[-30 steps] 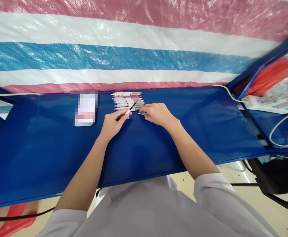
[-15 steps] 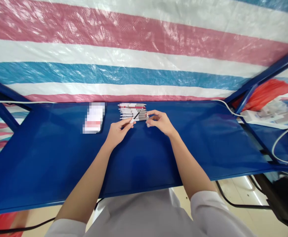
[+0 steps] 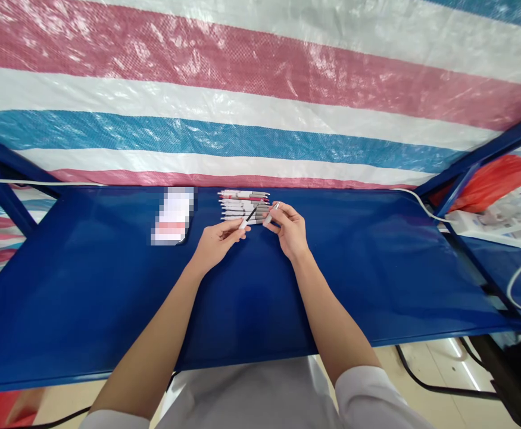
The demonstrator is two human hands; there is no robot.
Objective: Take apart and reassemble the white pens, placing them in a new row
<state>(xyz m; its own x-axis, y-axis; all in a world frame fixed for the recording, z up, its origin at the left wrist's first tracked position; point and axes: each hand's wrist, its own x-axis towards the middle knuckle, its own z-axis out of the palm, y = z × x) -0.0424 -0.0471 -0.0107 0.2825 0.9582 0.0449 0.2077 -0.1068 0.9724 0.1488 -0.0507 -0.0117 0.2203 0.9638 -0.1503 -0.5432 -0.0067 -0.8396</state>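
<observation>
My left hand (image 3: 217, 243) pinches a white pen barrel (image 3: 243, 224), and a dark refill (image 3: 252, 213) sticks out of it, slanting up to the right. Between the fingertips of my right hand (image 3: 293, 231) is a grey pen grip section (image 3: 268, 219) with a silvery tip, tilted and apart from the barrel. Just beyond both hands lies a row of several pens (image 3: 236, 205), side by side on the blue table (image 3: 251, 304). Most are white with grey grips; some carry red. My fingers cover part of the row's near right end.
A phone (image 3: 173, 215) with a blurred-out screen lies left of the pens. Striped plastic sheeting (image 3: 260, 107) hangs behind the table. On the right, beyond a blue frame post (image 3: 461, 179), are a red bag (image 3: 496, 179), a white box (image 3: 487, 229) and a white cable (image 3: 517, 280).
My right hand has turned, so the grey grip section now tilts with its silvery tip up to the right. My left hand still holds the barrel and refill. The whole view has shifted slightly.
</observation>
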